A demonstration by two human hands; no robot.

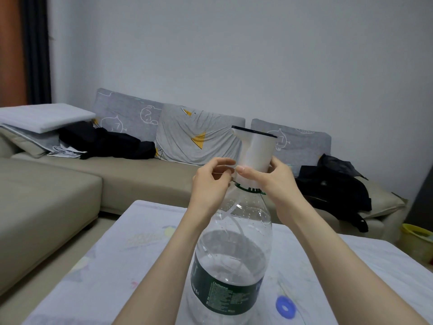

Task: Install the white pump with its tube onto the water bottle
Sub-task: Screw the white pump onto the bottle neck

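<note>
A large clear water bottle [234, 249] with a dark green label stands upright on the table, partly filled. The white pump [256, 150], with a dark top and a spout pointing left, sits on the bottle's neck above a green ring [248, 189]. Its pale tube [230, 213] runs down inside the bottle into the water. My right hand [274, 184] wraps around the pump's lower part, thumb across the front. My left hand [210, 181] touches the pump's left side with its fingertips, fingers curled.
The table [117, 254] has a pale patterned cloth. A blue ring [285, 307] lies on it at the bottom right. Behind is a beige sofa [58, 184] with grey cushions, dark clothes and folded bedding. A yellow-green tub [417, 238] stands at the right.
</note>
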